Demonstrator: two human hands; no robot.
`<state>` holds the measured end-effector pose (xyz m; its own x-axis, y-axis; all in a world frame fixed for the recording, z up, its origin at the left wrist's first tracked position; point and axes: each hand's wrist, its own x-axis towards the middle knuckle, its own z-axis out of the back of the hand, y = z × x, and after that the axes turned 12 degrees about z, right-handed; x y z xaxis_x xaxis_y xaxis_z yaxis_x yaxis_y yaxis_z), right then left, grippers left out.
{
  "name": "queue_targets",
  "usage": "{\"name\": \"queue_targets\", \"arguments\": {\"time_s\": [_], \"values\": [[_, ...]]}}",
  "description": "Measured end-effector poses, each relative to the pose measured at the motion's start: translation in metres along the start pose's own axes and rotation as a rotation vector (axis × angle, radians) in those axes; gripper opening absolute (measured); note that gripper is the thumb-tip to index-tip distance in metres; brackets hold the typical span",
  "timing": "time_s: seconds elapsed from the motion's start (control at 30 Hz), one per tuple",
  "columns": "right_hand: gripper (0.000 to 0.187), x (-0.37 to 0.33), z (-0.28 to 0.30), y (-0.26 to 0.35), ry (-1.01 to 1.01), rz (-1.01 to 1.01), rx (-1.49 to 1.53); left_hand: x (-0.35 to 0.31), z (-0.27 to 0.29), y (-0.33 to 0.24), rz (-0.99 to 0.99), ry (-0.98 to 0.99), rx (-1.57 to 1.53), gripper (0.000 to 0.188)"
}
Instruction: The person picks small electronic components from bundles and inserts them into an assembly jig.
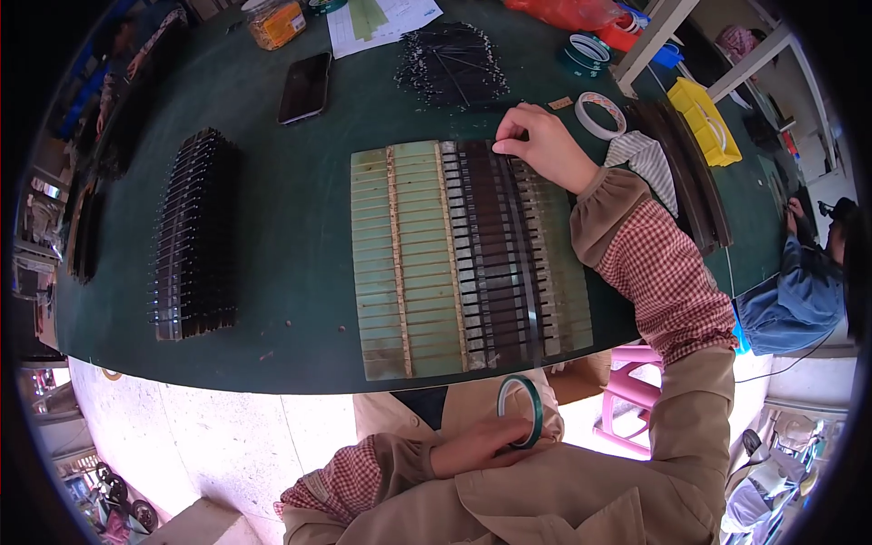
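Note:
A slatted light-green board (418,263) lies near the table's front edge. Across its right part sits a row of dark thin strips (490,254) with small black pins. A narrow shiny strip of tape (530,304) runs lengthwise over them. At the board's far edge my right hand (536,141) is closed, thumb and forefinger pinched at the far end of this tape. My left hand (481,445) is low in front of my body, below the table edge, closed around a roll of green tape (536,409); some of its fingers are hidden.
A tall stack of dark pinned strips (195,236) stands on the left. Farther back are a phone (304,88), a pile of black pinned pieces (454,68) and a plastic jar (274,23). To the right are a white tape roll (599,115), striped cloth (647,163) and a yellow bin (704,123).

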<state>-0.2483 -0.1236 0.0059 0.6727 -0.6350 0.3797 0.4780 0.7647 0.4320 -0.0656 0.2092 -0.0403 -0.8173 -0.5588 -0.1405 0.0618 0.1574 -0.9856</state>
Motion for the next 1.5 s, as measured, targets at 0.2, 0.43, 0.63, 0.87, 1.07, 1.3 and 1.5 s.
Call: {"name": "queue_targets", "arguments": {"time_s": [0.2, 0.43, 0.63, 0.87, 1.07, 1.3, 1.5], "values": [[0.018, 0.006, -0.002, 0.005, 0.069, 0.013, -0.331, 0.011, -0.003, -0.003, -0.122, -0.086, 0.043, 0.038], [0.026, -0.021, 0.003, 0.004, -0.018, 0.29, -0.251, 0.011, -0.007, -0.004, -0.074, -0.096, 0.056, 0.034], [0.044, -0.03, 0.003, 0.032, 0.183, 0.32, -0.606, 0.011, -0.005, -0.002, -0.122, -0.093, 0.034, 0.034], [0.052, -0.031, 0.008, 0.034, 0.199, 0.274, -0.407, 0.014, -0.01, -0.005, -0.18, -0.193, 0.034, 0.025], [0.055, -0.032, 0.019, 0.032, 0.159, 0.214, -0.405, 0.013, -0.007, -0.015, -0.232, -0.219, 0.005, 0.022], [0.054, -0.05, 0.003, 0.046, 0.194, 0.212, -0.532, 0.013, -0.006, -0.011, -0.164, -0.169, 0.018, 0.024], [0.051, -0.045, 0.018, 0.046, 0.13, 0.275, -0.42, 0.01, -0.013, -0.01, -0.103, -0.143, 0.004, 0.025]]}}
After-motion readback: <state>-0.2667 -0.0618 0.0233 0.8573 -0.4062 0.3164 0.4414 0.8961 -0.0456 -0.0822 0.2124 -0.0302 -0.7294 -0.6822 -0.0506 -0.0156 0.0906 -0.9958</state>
